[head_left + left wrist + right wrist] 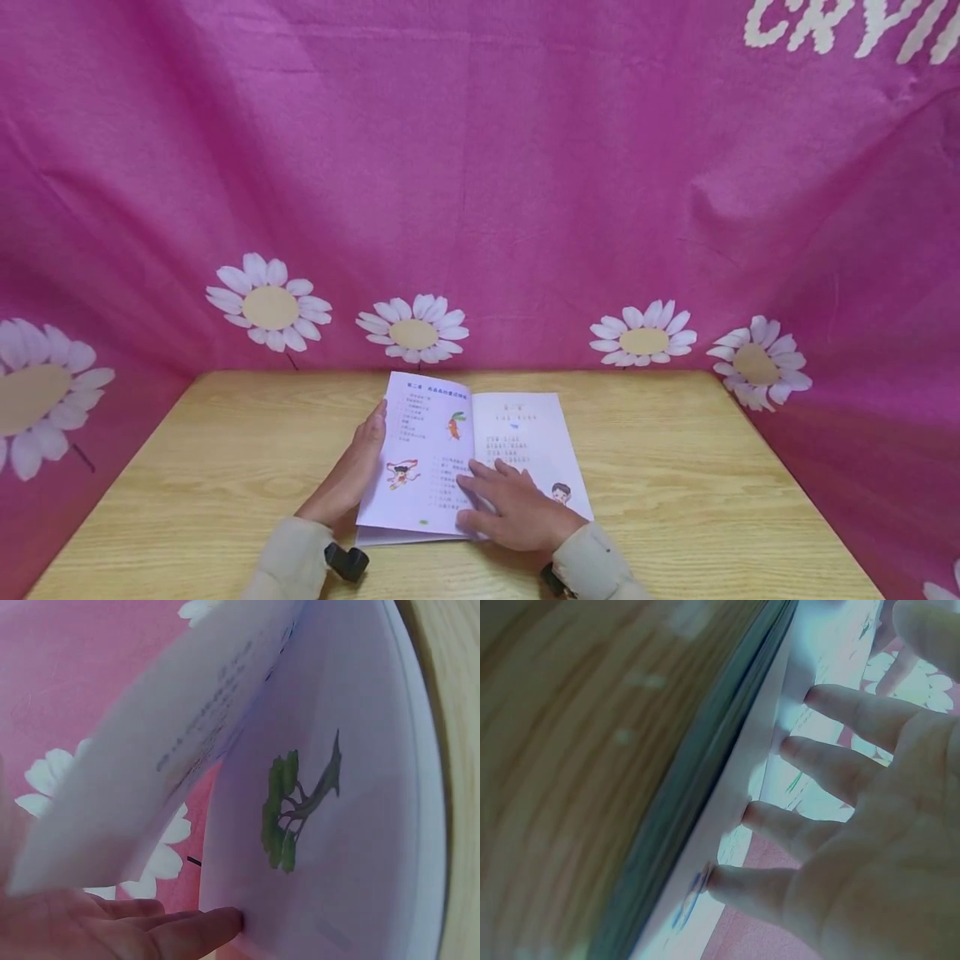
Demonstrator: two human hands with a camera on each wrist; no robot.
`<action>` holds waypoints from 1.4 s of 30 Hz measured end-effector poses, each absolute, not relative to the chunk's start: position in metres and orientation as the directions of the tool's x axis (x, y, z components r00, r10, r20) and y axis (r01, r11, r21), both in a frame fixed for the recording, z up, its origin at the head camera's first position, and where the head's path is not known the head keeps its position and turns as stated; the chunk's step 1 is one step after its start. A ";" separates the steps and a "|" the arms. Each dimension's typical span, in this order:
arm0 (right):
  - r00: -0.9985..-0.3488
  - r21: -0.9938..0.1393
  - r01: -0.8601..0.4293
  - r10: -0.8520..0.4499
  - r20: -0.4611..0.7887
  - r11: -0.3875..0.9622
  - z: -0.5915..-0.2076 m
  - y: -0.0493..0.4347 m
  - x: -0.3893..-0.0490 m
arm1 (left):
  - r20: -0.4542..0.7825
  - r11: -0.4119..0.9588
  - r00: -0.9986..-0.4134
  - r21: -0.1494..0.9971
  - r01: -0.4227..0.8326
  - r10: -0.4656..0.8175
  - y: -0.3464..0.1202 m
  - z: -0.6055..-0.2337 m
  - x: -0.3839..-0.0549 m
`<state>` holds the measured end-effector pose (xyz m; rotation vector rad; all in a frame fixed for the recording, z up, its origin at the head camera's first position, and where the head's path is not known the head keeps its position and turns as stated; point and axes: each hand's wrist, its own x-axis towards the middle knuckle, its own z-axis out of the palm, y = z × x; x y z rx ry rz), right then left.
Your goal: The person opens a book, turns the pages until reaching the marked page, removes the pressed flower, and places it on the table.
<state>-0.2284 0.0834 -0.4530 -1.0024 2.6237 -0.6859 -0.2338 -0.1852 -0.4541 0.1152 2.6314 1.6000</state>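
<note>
An open book (528, 421) lies on the wooden table, with printed text and small coloured drawings on both pages. Its left page (412, 433) stands slightly raised over the leaves below. At this page's outer edge is my left hand (354, 467), its fingers partly hidden behind the paper. The left wrist view shows these fingers stretched out beneath a lifted leaf (150, 735), one fingertip against a page with a green tree drawing (281, 814). My right hand (517, 508) rests across the inner fold, fingers spread. Seen from the right wrist, its fingertips (754, 814) press on the paper.
The wooden table (712, 500) extends to both sides of the book. Behind it hangs a pink cloth (480, 183) printed with white daisies (412, 333). Dark straps (347, 562) sit at both light sleeves.
</note>
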 end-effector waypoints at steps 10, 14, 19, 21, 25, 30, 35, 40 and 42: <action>-0.738 -0.476 -0.562 -0.670 -0.081 0.677 -0.455 0.082 -0.225 | -0.055 0.505 -0.997 0.863 -0.020 0.053 -0.181 -0.452 -0.231; -0.738 -0.444 -0.581 -0.671 -0.066 0.682 -0.454 0.079 -0.226 | -0.020 0.501 -0.998 0.865 0.013 0.059 -0.182 -0.449 -0.231; -0.740 -0.436 -0.578 -0.668 -0.074 0.690 -0.453 0.077 -0.225 | 0.012 0.487 -0.997 0.872 0.051 0.082 -0.180 -0.446 -0.229; -0.743 -0.427 -0.578 -0.665 -0.075 0.695 -0.454 0.077 -0.225 | 0.016 0.515 -0.995 0.855 0.067 0.103 -0.176 -0.443 -0.227; -0.748 -0.417 -0.576 -0.659 -0.077 0.703 -0.454 0.077 -0.225 | 0.025 0.622 -0.983 0.772 0.135 0.182 -0.170 -0.441 -0.225; -0.740 -0.396 -0.592 -0.668 -0.078 0.702 -0.455 0.074 -0.224 | 0.024 0.705 -0.953 0.668 0.240 0.301 -0.167 -0.447 -0.219; -0.746 -0.364 -0.599 -0.663 -0.071 0.713 -0.455 0.074 -0.225 | 0.003 0.712 -0.921 0.633 0.304 0.390 -0.164 -0.451 -0.216; -0.740 -0.361 -0.606 -0.669 -0.073 0.709 -0.453 0.073 -0.226 | -0.014 0.734 -0.905 0.591 0.336 0.426 -0.163 -0.451 -0.213; -0.738 -0.350 -0.613 -0.672 -0.067 0.708 -0.452 0.074 -0.226 | -0.017 0.739 -0.901 0.578 0.345 0.434 -0.162 -0.452 -0.214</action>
